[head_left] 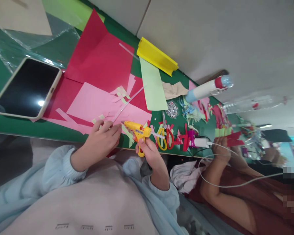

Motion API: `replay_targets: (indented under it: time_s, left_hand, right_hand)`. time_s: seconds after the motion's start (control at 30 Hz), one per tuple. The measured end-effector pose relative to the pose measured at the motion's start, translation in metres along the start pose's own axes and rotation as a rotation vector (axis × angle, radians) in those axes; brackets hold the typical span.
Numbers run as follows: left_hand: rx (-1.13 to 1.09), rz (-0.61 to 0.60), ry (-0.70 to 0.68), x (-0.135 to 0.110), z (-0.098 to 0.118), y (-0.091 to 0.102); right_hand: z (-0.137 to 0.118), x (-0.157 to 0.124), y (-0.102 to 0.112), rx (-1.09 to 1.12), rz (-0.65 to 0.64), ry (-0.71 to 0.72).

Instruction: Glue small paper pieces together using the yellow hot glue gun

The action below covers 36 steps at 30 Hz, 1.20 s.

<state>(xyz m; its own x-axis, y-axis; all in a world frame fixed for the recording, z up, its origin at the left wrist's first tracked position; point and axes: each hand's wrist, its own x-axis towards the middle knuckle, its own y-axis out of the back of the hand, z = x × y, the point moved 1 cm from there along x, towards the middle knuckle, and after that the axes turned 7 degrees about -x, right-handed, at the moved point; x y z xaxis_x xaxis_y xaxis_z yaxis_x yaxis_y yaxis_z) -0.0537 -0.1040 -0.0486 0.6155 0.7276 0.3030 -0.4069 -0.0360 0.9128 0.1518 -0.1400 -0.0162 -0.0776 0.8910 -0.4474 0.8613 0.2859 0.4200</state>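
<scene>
My right hand [150,151] is wrapped round the handle of a yellow hot glue gun [137,128]. The gun's nozzle points left, and a clear glue stick [158,134] sticks out of its back. Just left of the nozzle, my left hand [104,136] rests at the table's edge with its fingers curled down over pink paper [88,99]. Whatever those fingers pinch is hidden beneath them. Another clear glue stick [128,103] lies slantwise above them on the paper. Small woven strips in pink and pale green [122,94] lie near it.
Scissors [165,135] with red and yellow handles lie right of the glue gun, by a white charger [202,142] with its cable. A phone [26,88] lies on the left. Bottles [208,88] stand at the back right. A co-worker's hand [220,148] holds paper strips at the right.
</scene>
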Motion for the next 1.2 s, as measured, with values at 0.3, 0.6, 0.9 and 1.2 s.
replay_targets:
  time_s: [0.3,0.6,0.9,1.2]
  left_hand:
    - [0.012,-0.014,0.001,0.0009,0.0007,0.0009]
    - [0.081,-0.030,-0.018,0.0001,0.0012,0.0014]
    - [0.082,-0.037,-0.016,0.0004,0.0024,0.0024]
    - [0.123,-0.014,-0.024,0.0013,0.0032,0.0014]
  right_hand:
    - [0.0027,-0.0037,0.0067,-0.044,0.080,-0.026]
    - [0.0027,-0.0027,0.0027,-0.024,0.119,-0.028]
    - [0.0016,-0.0036,0.0046,-0.002,0.105,-0.051]
    - [0.0029,-0.0057,0.0031,-0.015,0.093,-0.039]
